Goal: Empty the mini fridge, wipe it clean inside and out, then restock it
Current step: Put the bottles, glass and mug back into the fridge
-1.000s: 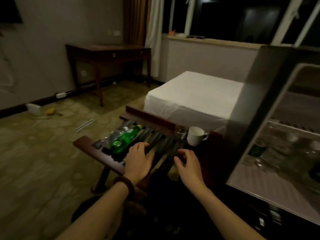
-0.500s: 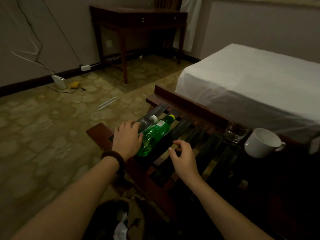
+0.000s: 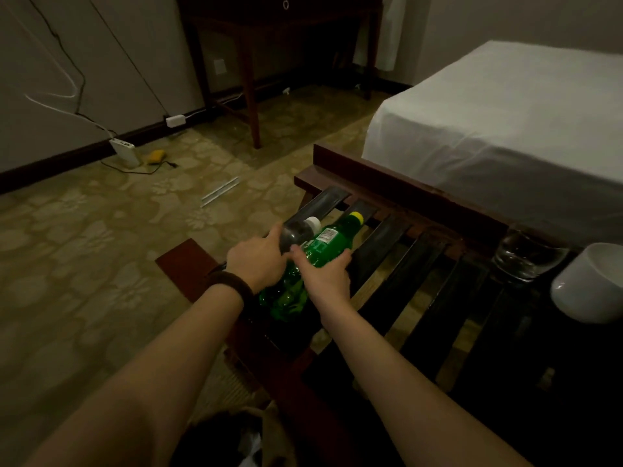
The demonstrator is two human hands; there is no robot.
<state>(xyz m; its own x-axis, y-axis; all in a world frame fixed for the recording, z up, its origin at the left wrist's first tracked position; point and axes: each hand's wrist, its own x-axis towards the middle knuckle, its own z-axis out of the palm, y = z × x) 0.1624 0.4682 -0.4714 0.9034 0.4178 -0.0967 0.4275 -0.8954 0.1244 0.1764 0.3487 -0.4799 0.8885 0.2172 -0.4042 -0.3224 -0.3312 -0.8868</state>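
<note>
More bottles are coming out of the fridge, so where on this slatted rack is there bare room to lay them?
The bare slats between the green bottle and the glass are free. The rack's left end is crowded: the left hand holds the dark bottle, the right hand the green one. The far right holds the glass and mug.

Bottles (image 3: 313, 251) on rack (image 3: 387, 244), bed (image 3: 505, 123) behind

Slatted rack (image 3: 397, 251): two bottles lie side by side at left end, green bottle (image 3: 323, 244) and clear bottle (image 3: 296, 232), both hands on them. Middle slats bare, room to pass. Right end blocked: glass (image 3: 526, 256) and white cup (image 3: 590, 284) close together. Bed (image 3: 505, 123) directly behind rack. Floor (image 3: 101, 247) left of rack open.
</note>
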